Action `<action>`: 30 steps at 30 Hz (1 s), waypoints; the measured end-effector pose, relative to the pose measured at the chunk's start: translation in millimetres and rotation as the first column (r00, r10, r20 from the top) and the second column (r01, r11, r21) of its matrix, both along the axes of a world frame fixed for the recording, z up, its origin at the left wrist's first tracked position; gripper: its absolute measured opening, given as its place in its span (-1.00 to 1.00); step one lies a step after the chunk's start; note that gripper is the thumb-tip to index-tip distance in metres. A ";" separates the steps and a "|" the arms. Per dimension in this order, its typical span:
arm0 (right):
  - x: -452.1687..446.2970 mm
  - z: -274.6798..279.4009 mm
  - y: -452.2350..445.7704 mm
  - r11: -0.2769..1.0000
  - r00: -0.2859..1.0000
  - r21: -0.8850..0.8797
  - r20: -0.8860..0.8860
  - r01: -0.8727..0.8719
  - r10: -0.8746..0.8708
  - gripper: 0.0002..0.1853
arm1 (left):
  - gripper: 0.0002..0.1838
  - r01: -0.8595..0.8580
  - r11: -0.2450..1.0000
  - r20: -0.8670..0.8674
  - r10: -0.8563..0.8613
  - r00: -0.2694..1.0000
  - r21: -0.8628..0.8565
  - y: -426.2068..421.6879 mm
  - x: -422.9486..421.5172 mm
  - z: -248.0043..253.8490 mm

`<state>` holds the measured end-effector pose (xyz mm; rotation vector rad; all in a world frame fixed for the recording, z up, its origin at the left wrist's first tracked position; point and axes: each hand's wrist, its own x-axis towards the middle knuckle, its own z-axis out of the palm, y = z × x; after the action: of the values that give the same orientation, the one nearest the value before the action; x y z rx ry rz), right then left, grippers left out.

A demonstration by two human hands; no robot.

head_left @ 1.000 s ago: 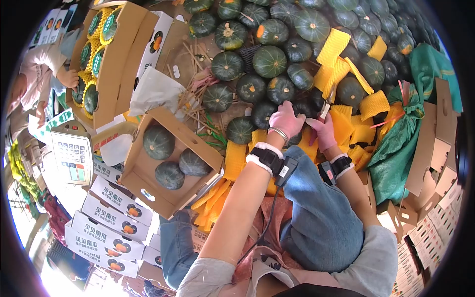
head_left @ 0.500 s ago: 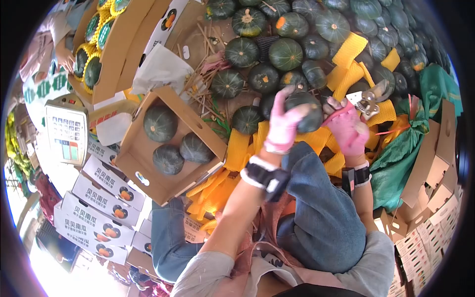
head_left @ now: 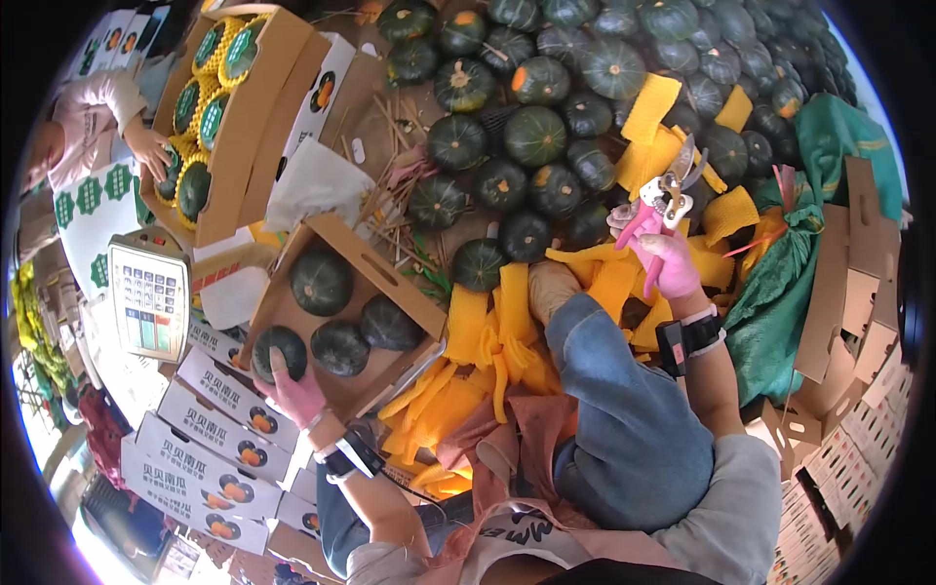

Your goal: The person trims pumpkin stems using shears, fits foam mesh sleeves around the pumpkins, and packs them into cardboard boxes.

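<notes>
My left hand (head_left: 295, 392), in a pink glove, grips a dark green pumpkin (head_left: 279, 349) at the lower left corner of an open cardboard box (head_left: 375, 265). Inside that box lie three more pumpkins, one of them a large one (head_left: 322, 282) near the upper left side. Over the yellow foam nets (head_left: 614, 283), my right hand (head_left: 668, 258) is wrapped round pink-handled pruning shears (head_left: 667, 200), whose blades point up and stand apart. A pile of pumpkins (head_left: 535, 136) lies on the ground beyond.
At the far left, a co-worker's hand (head_left: 148, 149) is beside a box of netted pumpkins (head_left: 255, 117). A scale (head_left: 149, 297) and stacked white cartons (head_left: 200, 458) stand left. On the right are a green sack (head_left: 780, 292) and cardboard pieces (head_left: 846, 283).
My left hand has carried a pumpkin from the pile leftward to the box. My right hand still holds the shears, now slightly further left. The co-worker's hand has shifted.
</notes>
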<state>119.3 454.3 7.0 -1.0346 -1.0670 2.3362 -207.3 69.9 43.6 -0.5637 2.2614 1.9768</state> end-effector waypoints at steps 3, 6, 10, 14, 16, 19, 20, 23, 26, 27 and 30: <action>3.5 -9.7 3.0 1.000 0.997 0.012 0.068 0.024 -0.025 -0.41 | -0.43 -0.060 0.986 -0.012 0.062 0.998 0.156 -3.8 -18.3 -12.0; 2.0 -8.9 8.3 0.998 0.995 0.057 0.097 0.033 -0.038 -0.44 | -0.45 0.301 0.536 -0.090 -0.585 0.806 -0.789 -28.2 -26.9 -42.1; -10.2 -22.5 40.6 0.948 0.889 0.315 0.420 0.047 -0.184 -0.67 | -0.56 0.273 0.045 0.193 -0.599 0.777 -0.961 -45.6 -32.3 -63.8; -54.6 -39.4 117.0 0.652 0.800 0.742 0.295 0.153 -0.523 -0.64 | -0.52 0.358 0.680 0.102 -0.387 0.916 -0.640 -45.4 -41.2 -62.1; -76.0 -38.3 158.2 0.630 0.696 0.777 0.450 0.003 -0.559 -0.61 | -0.52 0.175 0.953 0.092 -0.157 0.983 -0.246 -34.5 -39.9 -53.9; -103.7 -38.4 202.0 0.478 0.626 0.781 0.615 -0.401 -0.479 -0.63 | -0.51 0.276 0.909 -0.236 -0.355 0.905 -0.311 -30.7 -32.3 -56.7; -115.3 -29.9 208.6 0.475 0.723 0.748 0.629 -0.464 -0.286 -0.63 | -0.48 0.227 0.824 -0.225 -0.388 0.894 -0.519 -22.8 -22.0 -45.0; -99.4 -91.5 258.2 0.428 0.831 0.747 0.556 -0.508 0.016 -0.55 | -0.45 0.110 0.631 -0.155 -0.350 0.924 -0.768 26.7 16.9 3.7; -94.9 -95.0 247.8 0.353 0.741 0.740 0.651 -0.573 -0.163 -0.41 | -0.54 0.215 0.785 -0.195 -0.392 0.899 -0.581 54.3 60.7 0.4; -95.6 -86.4 239.7 0.293 0.688 0.720 0.691 -0.629 -0.223 -0.36 | -0.57 0.317 0.656 -0.177 -0.572 0.801 -0.685 68.5 76.6 4.5; -109.0 -74.8 214.0 0.156 0.744 0.798 0.600 -0.582 -0.294 -0.29 | -0.61 0.548 0.543 -0.316 -0.831 0.457 -0.636 117.2 113.1 8.5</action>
<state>10.3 668.3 -67.8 -1.0777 -2.5675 0.6188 -94.2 187.1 52.0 1.0701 2.6005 1.2325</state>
